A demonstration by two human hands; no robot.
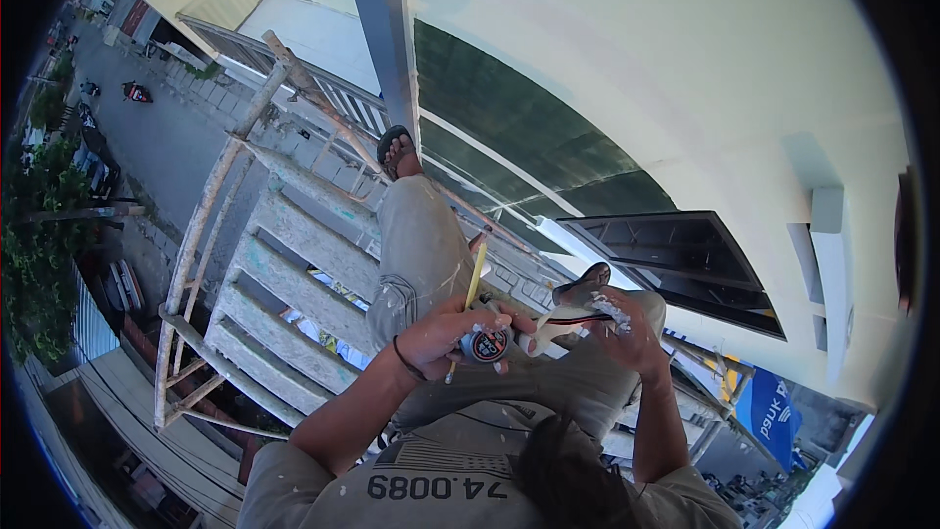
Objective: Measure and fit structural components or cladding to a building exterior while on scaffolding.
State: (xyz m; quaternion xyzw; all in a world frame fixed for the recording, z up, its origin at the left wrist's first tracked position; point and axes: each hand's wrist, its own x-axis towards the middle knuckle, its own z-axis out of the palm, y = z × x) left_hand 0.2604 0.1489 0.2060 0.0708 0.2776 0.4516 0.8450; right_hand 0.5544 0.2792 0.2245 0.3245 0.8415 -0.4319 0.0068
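Measuring is in hand: a tape measure (487, 344) is clasped in the left hand (441, 335), its blade pinched by the right hand (627, 328) over the scaffold (284, 264); steadiness is likely needed next.

Tape measure (487, 344) between both hands; scaffold planks (284, 284) left below.

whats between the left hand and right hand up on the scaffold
In the head view, a round tape measure sits in the left hand; a pale strip runs from it to the right hand.
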